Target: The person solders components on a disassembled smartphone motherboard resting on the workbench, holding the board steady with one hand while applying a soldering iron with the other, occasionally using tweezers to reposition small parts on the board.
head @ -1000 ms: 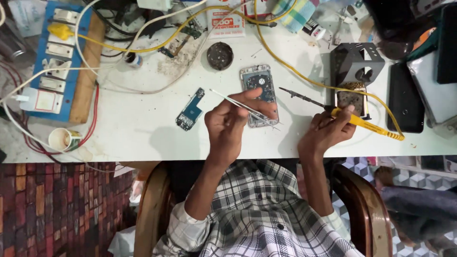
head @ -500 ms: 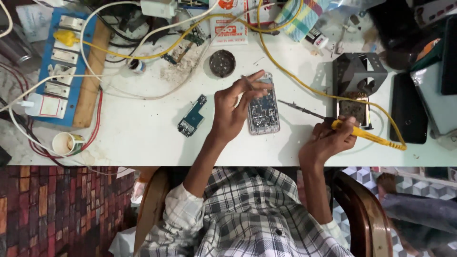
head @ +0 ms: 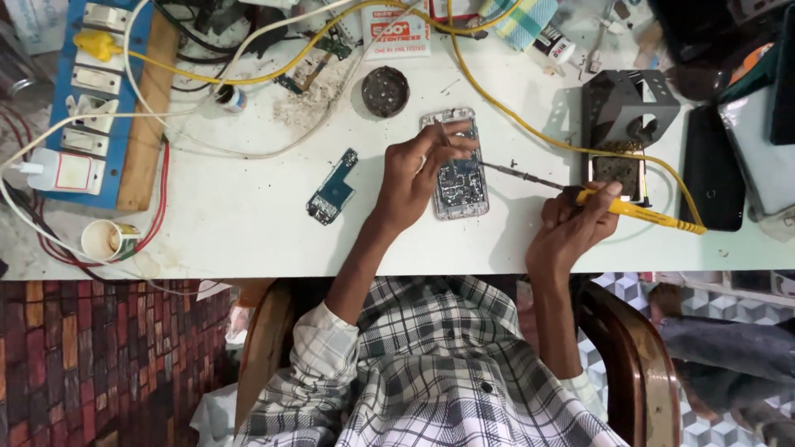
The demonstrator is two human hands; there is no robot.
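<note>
At the far left edge of the white table (head: pixel 248 223) lay my blue switch board (head: pixel 99 99) on its wooden plank, with white and red wires running off it. Near the front edge, just right of those wires, a small paper cup (head: pixel 106 240) lay tipped on its side. Toward the middle of the table a little blue circuit board (head: pixel 333 189) rested flat, apart from everything else, and behind it, nearer the back edge, sat a round dark tin (head: pixel 385 91).

My left hand (head: pixel 414 178) was on the opened phone (head: pixel 458 174), which lay flat at the middle of the table with its insides facing up. My fingers (head: pixel 451 141) were curled over its left side and upper half, pressing it down; whether they pinched anything small I could not tell.

My right hand (head: pixel 571 228) rested near the front edge, right of the phone. Its fingers were closed together around the yellow handle of the soldering iron (head: pixel 580 192), whose dark tip pointed left at the phone's right edge. The yellow cable (head: pixel 513 116) looped toward the back edge. Behind my right hand stood the grey metal iron stand (head: pixel 625 108), and further right a black phone (head: pixel 710 170) lay flat.
</note>
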